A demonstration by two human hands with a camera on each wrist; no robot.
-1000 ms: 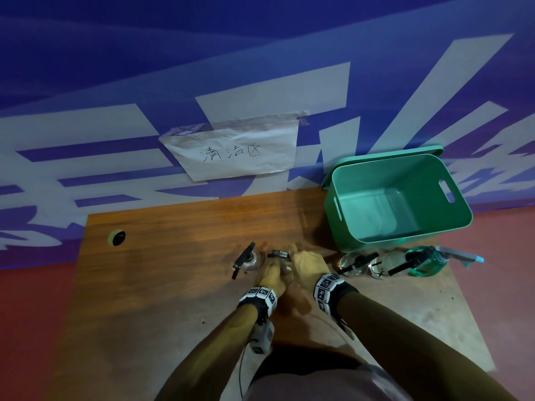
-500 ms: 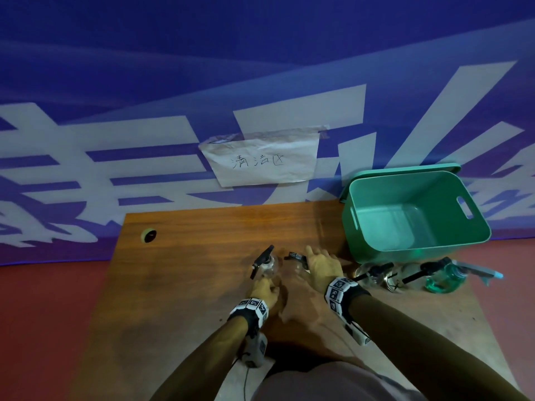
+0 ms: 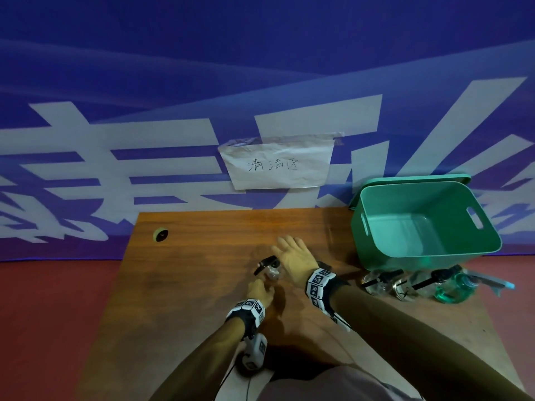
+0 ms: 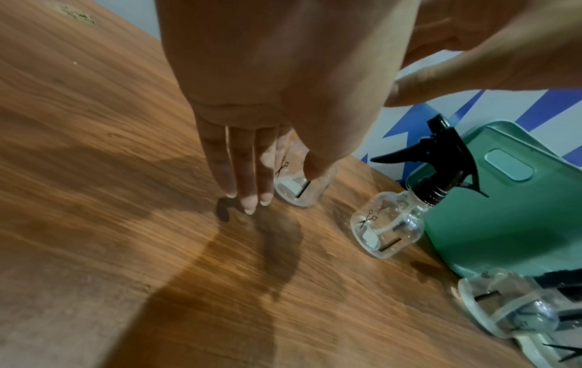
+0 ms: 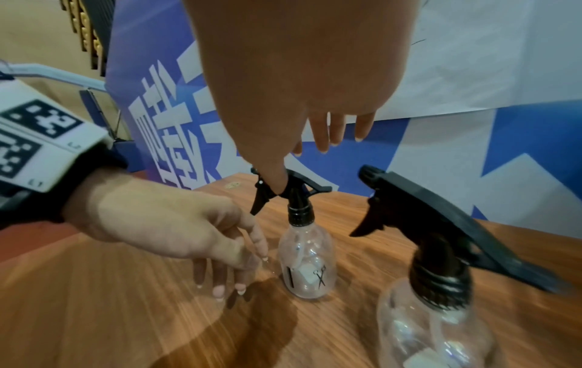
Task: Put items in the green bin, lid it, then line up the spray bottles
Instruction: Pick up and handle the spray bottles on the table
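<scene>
Two clear spray bottles with black trigger heads stand upright mid-table. My left hand (image 3: 260,290) hangs fingers-down beside the left bottle (image 3: 270,270) (image 5: 307,264), with its fingertips (image 4: 249,206) on the wood and no grip on the bottle. My right hand (image 3: 289,253) hovers open and spread above both bottles. Its thumb tip (image 5: 277,184) touches the left bottle's spray head. The second bottle (image 4: 387,229) (image 5: 434,323) stands free to the right and is mostly hidden under my right hand in the head view. The green bin (image 3: 428,256) stands empty at the back right, with its lid (image 3: 411,179) behind it.
Two clear bottles (image 3: 379,285) (image 3: 405,289) and a green-tinted one (image 3: 451,287) lie on their sides in front of the bin, next to a pale tool (image 3: 489,280). A cable hole (image 3: 160,235) is at the table's back left. A paper sign (image 3: 278,166) is taped to the blue backdrop.
My left hand has let go of the bottle and drawn back beside it. My right hand has lifted off the second bottle and opened above both.
</scene>
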